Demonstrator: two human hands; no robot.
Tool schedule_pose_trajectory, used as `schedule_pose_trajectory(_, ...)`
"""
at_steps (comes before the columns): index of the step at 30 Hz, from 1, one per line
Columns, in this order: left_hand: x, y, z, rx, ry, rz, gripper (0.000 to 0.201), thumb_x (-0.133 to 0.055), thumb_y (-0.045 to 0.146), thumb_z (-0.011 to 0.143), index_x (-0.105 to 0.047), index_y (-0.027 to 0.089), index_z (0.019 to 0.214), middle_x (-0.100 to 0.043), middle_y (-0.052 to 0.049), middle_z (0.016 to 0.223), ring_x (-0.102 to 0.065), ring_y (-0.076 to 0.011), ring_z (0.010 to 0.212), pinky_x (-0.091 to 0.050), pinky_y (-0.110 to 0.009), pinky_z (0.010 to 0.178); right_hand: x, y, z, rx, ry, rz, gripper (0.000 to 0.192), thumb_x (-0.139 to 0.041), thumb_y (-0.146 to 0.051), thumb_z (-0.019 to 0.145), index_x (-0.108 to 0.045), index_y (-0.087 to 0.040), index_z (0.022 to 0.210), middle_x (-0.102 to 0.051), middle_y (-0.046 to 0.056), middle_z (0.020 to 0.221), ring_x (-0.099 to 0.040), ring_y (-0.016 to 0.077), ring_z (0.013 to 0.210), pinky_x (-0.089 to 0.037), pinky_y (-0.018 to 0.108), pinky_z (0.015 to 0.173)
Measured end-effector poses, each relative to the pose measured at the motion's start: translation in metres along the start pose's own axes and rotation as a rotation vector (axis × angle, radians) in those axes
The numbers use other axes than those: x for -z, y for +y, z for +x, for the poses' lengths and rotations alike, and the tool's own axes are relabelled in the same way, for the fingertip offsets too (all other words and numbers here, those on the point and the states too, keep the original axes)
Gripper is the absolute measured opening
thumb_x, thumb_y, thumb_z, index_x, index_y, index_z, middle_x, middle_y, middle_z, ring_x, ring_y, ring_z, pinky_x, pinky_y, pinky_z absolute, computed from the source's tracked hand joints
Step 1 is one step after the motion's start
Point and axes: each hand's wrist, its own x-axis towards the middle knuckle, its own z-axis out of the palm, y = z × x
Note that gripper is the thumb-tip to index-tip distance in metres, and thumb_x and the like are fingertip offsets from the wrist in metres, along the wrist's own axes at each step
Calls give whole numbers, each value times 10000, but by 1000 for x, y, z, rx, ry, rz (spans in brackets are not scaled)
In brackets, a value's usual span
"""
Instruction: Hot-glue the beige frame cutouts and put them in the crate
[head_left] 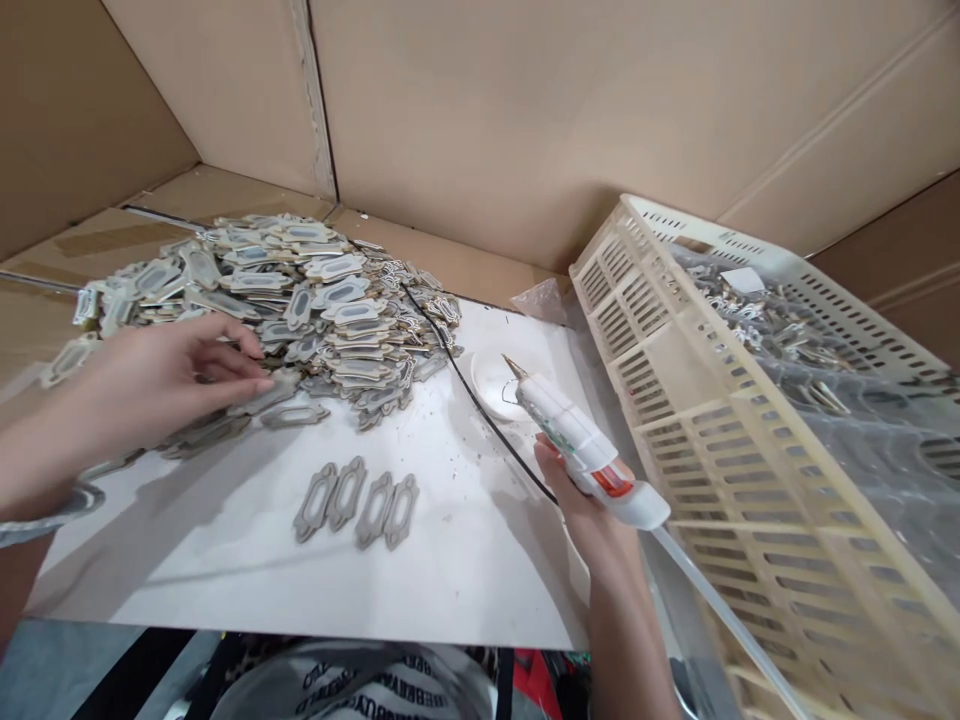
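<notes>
My right hand [577,510] is wrapped round a white hot glue gun [574,435], whose metal nozzle points up and to the left. A clear glue stick [727,610] trails out of its rear end. At the front left edge of a heap of metal label frames [300,290], my left hand [180,370] is closed in a pinch. A blurred label frame [266,392] shows at its thumb tip, partly hidden by the fingers. Several label frames [356,502] lie side by side on the white board [450,570], apart from the heap.
A small round white dish [491,385] sits beneath the nozzle. The gun's black cord [487,420] crosses the board. On the right stands a cream plastic crate [697,440] with bagged metal parts [780,340]. Cardboard walls [480,120] rise behind and to the left.
</notes>
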Motion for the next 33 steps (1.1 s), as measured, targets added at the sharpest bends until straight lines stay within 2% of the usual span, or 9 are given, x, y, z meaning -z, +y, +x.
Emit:
schedule_pose_trajectory(3,-15,13,0,-92,-123,159,325,-727,539,809,-619,236,854,-747,58,741,-668,-174,709,-397,-182,640,0,1,-2,-1,10,16,220,-711,-388,833,-655,-266,659,-620,-7,619,-536,173,511,-465,325,532)
schedule_pose_trajectory(7,-23,22,-2,-110,-118,259,186,-650,433,885,-656,253,837,-723,63,736,-629,-179,713,-349,-190,648,0,1,-3,-45,1,15,206,-711,-387,837,-664,-257,683,-646,1,651,-559,179,539,-463,327,548)
schedule_pose_trajectory(11,-24,22,-12,-143,-79,289,210,-646,472,884,-706,275,926,-713,44,786,-584,-191,705,-324,-211,631,-2,-1,-1,-44,-6,4,260,-687,-412,837,-639,-254,637,-640,10,643,-561,187,537,-451,343,558)
schedule_pose_trajectory(14,-33,21,-27,-236,-280,180,286,-717,473,801,-705,286,1017,-730,13,988,-640,-218,867,-405,-226,732,-3,-3,-1,-35,-14,4,257,-683,-407,834,-643,-252,633,-648,17,647,-588,202,563,-463,351,577)
schedule_pose_trajectory(18,-47,21,-48,-209,-479,198,557,-831,406,582,-717,345,1123,-705,-42,1114,-644,-341,995,-454,-333,792,-2,-5,-1,-68,-10,-25,247,-679,-399,830,-651,-241,642,-682,30,678,-631,218,611,-486,359,615)
schedule_pose_trajectory(22,-54,16,-57,-221,-431,260,605,-844,364,522,-727,375,1116,-726,-57,1081,-633,-401,998,-455,-414,822,-3,-6,0,-81,-12,-20,269,-680,-410,811,-631,-238,609,-687,35,677,-630,212,600,-483,354,610)
schedule_pose_trajectory(27,-55,7,-58,-280,-268,206,507,-868,422,462,-730,365,946,-755,-45,963,-645,-385,905,-469,-412,765,-5,-8,0,-80,-10,15,248,-689,-378,793,-625,-235,600,-666,26,644,-604,192,575,-453,329,573)
schedule_pose_trajectory(30,-54,21,-58,-248,-219,128,542,-853,451,535,-713,366,1051,-756,-28,1012,-673,-352,909,-509,-390,781,-7,-11,-1,-130,18,56,232,-703,-406,762,-635,-231,625,-653,19,638,-578,182,560,-468,328,563)
schedule_pose_trajectory(33,-58,52,-53,-246,-263,-18,578,-788,454,681,-633,380,1233,-713,-28,1195,-696,-326,985,-552,-378,809,-8,-15,-2,-255,-5,148,252,-702,-460,746,-668,-217,689,-646,15,627,-571,186,559,-482,326,532)
